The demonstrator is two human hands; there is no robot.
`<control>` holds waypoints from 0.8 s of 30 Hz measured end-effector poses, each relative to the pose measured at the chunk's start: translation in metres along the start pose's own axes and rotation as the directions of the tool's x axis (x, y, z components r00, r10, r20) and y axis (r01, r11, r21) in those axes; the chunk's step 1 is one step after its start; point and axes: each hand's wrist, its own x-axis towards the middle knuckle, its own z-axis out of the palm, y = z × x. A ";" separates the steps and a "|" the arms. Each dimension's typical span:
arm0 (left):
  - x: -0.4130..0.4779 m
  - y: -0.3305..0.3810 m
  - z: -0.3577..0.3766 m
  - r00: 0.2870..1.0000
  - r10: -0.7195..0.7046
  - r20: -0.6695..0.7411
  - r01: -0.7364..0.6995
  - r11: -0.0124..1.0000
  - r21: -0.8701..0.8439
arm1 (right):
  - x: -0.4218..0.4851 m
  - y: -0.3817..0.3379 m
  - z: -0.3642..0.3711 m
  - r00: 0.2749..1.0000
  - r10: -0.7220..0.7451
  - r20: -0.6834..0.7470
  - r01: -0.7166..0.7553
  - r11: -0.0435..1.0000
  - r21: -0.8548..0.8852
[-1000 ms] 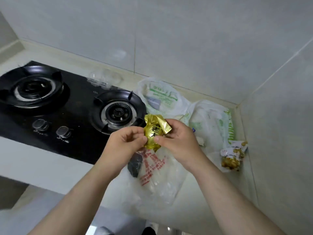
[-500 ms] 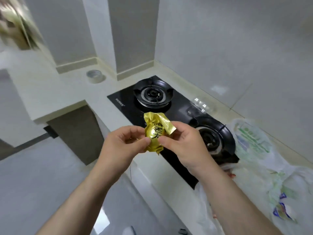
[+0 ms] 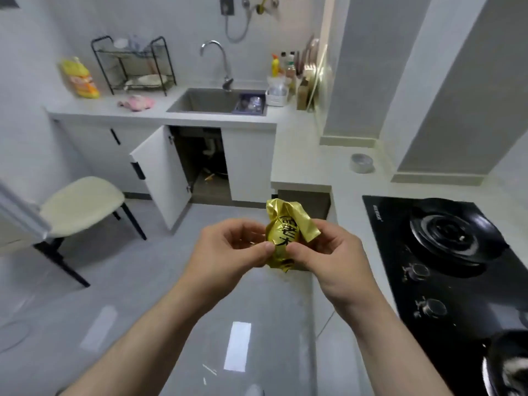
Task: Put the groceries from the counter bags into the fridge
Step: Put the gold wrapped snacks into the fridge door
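Observation:
A small gold foil packet [image 3: 287, 227] with black lettering is held in front of me over the floor. My left hand [image 3: 228, 247] pinches its left side between thumb and fingers. My right hand [image 3: 331, 252] pinches its right side and lower edge. The counter bags and the fridge are out of view.
A black gas hob [image 3: 445, 247] lies on the counter at the right. A sink [image 3: 211, 101] with a tap sits at the back, with an open cabinet door [image 3: 160, 172] under it. A cream chair [image 3: 80, 204] stands at the left, and a tape roll [image 3: 361, 163] rests on the counter.
The view has swung left, away from the bags and hob toward the sink and floor. Both hands kept their hold on the gold packet.

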 end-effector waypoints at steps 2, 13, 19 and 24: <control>-0.020 0.003 -0.027 0.994 0.003 -0.108 -0.002 1.000 0.015 | 0.001 -0.002 0.028 0.994 -0.012 0.106 0.008 0.999 0.038; -0.130 0.028 -0.145 0.829 0.099 -0.551 -0.094 0.995 0.038 | -0.012 -0.042 0.177 0.819 -0.115 0.563 0.082 0.993 0.083; -0.166 0.037 -0.201 0.747 0.150 -0.648 -0.141 0.988 0.066 | -0.021 -0.058 0.246 0.740 -0.165 0.652 0.127 0.986 0.106; -0.188 0.036 -0.261 0.692 0.151 -0.706 -0.159 0.986 0.056 | -0.028 -0.066 0.312 0.706 -0.169 0.688 0.134 0.985 0.105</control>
